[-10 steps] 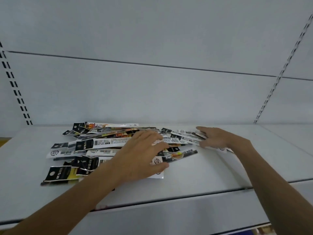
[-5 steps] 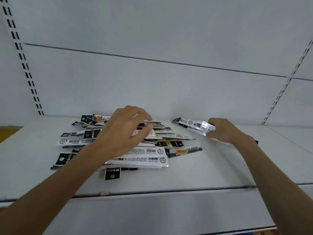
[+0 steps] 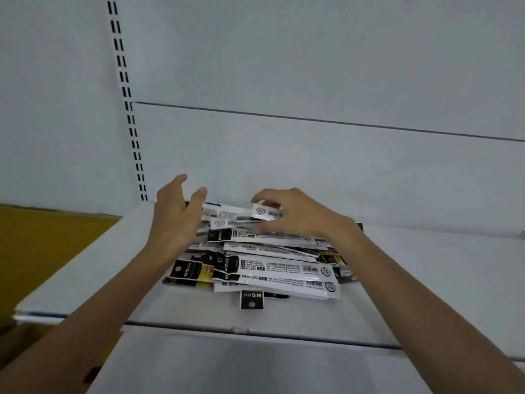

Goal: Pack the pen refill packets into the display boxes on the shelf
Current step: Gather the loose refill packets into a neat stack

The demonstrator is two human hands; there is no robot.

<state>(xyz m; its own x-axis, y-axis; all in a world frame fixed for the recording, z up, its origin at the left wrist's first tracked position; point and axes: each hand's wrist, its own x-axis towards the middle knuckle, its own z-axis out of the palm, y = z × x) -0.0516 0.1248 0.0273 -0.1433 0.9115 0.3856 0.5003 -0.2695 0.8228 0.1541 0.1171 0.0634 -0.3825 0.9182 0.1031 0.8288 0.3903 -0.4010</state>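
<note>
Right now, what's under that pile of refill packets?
The white shelf shows around the pile of packets; a black-tagged packet pokes out in front. Anything beneath the middle is covered.

Glossy plastic packets [image 3: 272,268]; matt shelf [image 3: 99,268].

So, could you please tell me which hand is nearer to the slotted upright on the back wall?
Left. The left hand sits just right of the slotted upright, near its base; the right hand is farther right, over the packet pile, pinching a white packet.
</note>
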